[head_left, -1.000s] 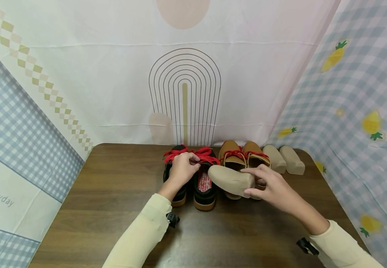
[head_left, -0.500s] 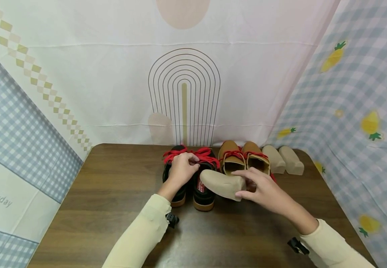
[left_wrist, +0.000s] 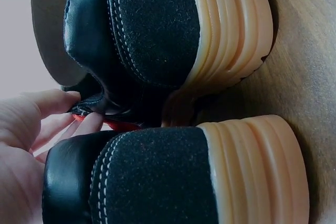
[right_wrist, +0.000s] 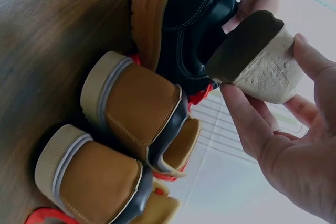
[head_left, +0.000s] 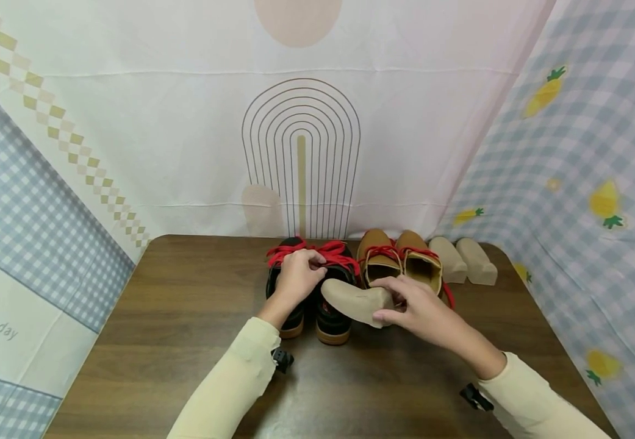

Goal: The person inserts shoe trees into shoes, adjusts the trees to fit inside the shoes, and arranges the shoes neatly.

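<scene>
In the head view, my right hand (head_left: 418, 312) pinches a beige shoe tree (head_left: 357, 300) by its thick heel end between thumb and fingers. Its rounded toe points left, overlapping the opening of the right black shoe (head_left: 333, 326). My left hand (head_left: 297, 277) is over the black pair; in the left wrist view its thumb and fingers (left_wrist: 55, 103) pinch the collar edge of the right black shoe (left_wrist: 152, 24). The left black shoe (left_wrist: 157, 177) stands beside it, partly behind the left hand in the head view. Both have red laces (head_left: 335, 253).
Right of the black pair stand two tan shoes (head_left: 377, 242) with red laces, partly behind the right hand. Two more beige shoe trees (head_left: 476, 262) lie at the table's back right corner. Wooden table (head_left: 185, 341) spreads in front; a fabric backdrop (head_left: 196, 152) rises behind.
My right hand has moved left with the shoe tree, from in front of the tan shoes to over the right black shoe. The left hand has stayed in place.
</scene>
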A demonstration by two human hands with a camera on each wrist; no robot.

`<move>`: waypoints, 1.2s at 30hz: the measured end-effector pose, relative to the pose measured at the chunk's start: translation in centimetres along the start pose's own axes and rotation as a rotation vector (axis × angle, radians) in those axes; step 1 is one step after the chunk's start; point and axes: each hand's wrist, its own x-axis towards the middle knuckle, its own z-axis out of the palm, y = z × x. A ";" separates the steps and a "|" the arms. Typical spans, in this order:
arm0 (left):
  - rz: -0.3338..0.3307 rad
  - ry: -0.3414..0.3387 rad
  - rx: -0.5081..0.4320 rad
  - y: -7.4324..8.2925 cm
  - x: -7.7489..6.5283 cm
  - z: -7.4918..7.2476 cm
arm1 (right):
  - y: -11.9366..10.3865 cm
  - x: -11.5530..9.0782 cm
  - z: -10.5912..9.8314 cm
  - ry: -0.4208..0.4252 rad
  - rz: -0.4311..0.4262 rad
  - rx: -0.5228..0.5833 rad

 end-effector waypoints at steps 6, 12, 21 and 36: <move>-0.012 -0.005 0.000 0.1 0.0 0.0 | -1.0 0.3 0.4 0.020 0.021 -0.062; -0.018 -0.005 -0.010 0.1 0.1 0.0 | -2.5 0.6 1.0 0.063 0.027 -0.169; -0.009 -0.005 0.005 0.0 0.0 0.1 | -4.3 1.3 2.3 0.066 0.070 -0.311; 0.032 -0.018 -0.012 -0.4 0.1 -0.2 | -5.3 2.0 4.4 0.180 -0.077 -0.475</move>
